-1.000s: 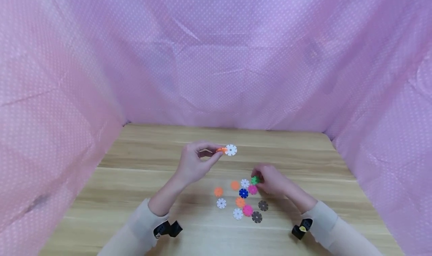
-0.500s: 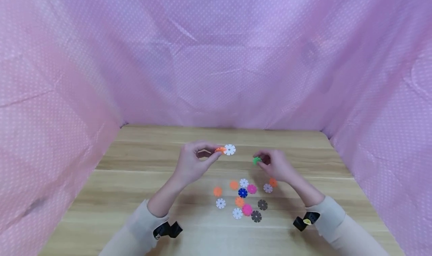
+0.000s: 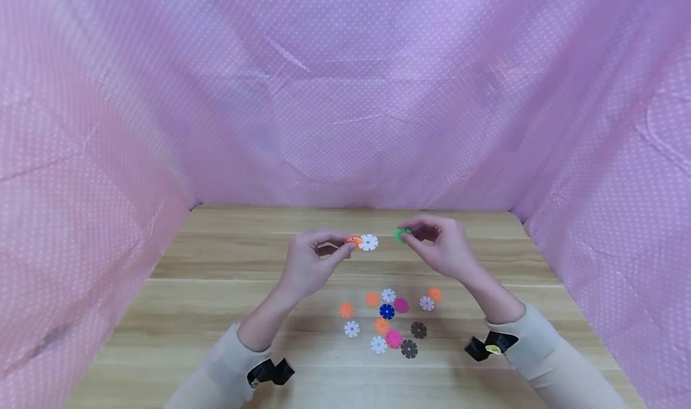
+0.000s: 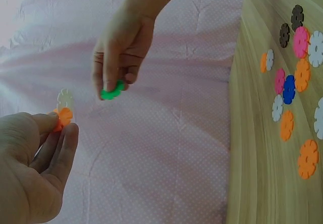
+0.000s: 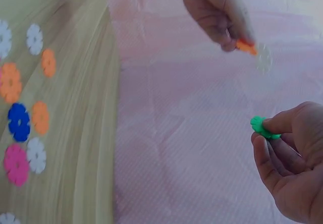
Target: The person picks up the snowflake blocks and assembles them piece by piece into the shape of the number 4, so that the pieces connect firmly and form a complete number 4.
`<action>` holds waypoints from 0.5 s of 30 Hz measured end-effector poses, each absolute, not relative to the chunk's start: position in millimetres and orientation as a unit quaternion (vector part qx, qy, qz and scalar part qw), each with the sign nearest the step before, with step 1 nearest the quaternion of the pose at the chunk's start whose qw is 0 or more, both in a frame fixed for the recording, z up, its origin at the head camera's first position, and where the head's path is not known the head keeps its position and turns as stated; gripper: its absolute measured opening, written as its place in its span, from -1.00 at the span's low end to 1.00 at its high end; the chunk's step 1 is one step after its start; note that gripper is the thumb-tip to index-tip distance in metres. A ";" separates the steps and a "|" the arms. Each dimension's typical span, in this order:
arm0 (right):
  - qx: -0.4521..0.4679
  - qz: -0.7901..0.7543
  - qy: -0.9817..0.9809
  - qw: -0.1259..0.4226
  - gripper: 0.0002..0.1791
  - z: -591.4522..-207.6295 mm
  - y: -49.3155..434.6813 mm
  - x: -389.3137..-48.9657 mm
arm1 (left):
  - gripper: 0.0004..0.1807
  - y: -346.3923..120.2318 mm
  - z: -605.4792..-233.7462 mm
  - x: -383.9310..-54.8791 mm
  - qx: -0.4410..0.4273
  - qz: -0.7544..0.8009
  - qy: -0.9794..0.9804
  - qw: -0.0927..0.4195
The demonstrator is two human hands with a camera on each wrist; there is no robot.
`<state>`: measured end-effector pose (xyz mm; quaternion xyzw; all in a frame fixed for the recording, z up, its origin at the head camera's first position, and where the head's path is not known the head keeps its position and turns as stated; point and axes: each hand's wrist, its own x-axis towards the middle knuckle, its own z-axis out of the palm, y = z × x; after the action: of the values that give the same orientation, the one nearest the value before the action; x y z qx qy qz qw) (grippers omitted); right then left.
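Well, left hand (image 3: 309, 262) pinches a notched orange plastic disc (image 3: 354, 241) seemingly joined to a notched white plastic disc (image 3: 369, 242), right hand (image 3: 445, 253) pinches a notched green plastic disc (image 3: 400, 236), unattached, and 13 loose discs (image 3: 387, 311) remain on the wooden table (image 3: 216, 289).

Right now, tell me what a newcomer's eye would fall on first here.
Probably the bright green disc, pinched in the right hand above the table. Across a gap from it, the left hand pinches an orange disc with a white disc at its edge. Pink dotted sheeting rises behind the table and on both sides.
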<state>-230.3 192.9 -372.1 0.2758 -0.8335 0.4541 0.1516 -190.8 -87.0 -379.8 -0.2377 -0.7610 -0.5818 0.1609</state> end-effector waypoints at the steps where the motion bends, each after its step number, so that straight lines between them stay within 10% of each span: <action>1: 0.281 0.462 -0.828 0.150 -0.83 -368.9 189.6 -227.7 | -0.89 -86.9 -380.5 -190.3 -0.237 -0.584 -0.760 0.160; 15: 0.320 0.500 -0.790 0.152 -0.81 -353.0 171.4 -208.5 | -0.92 -83.7 -379.0 -190.2 -0.249 -0.584 -0.755 0.163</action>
<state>-208.5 171.4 -353.0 0.3196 -0.7905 0.4998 0.1523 -190.2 -83.7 -379.0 -0.2493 -0.7553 -0.5837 0.1635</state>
